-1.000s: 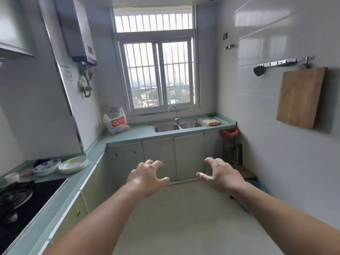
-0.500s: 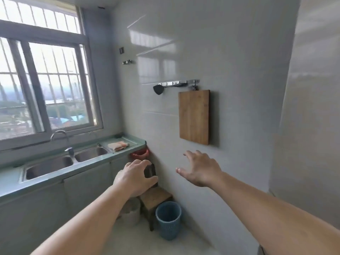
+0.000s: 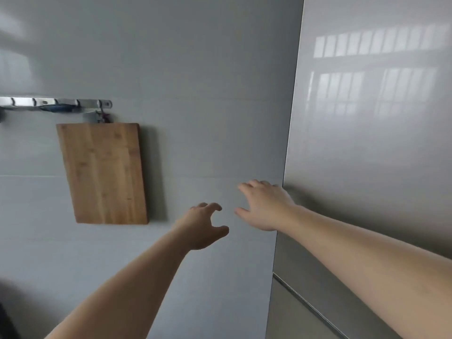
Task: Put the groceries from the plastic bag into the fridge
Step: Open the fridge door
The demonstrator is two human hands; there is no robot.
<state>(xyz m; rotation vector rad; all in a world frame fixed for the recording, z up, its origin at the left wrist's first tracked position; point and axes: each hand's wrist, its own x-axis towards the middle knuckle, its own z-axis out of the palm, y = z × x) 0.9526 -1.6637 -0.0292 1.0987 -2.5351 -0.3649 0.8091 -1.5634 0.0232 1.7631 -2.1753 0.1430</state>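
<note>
Fridge (image 3: pixel 367 155) cropped, right hand (image 3: pixel 264 206) fingertips hidden

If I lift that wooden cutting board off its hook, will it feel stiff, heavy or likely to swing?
The cutting board looks like a flat, solid wood slab, so probably rigid and fairly weighty. It hangs slightly tilted from one hook on the rail, so a nudge would likely swing it. Its smooth face may be a little slick.
</note>
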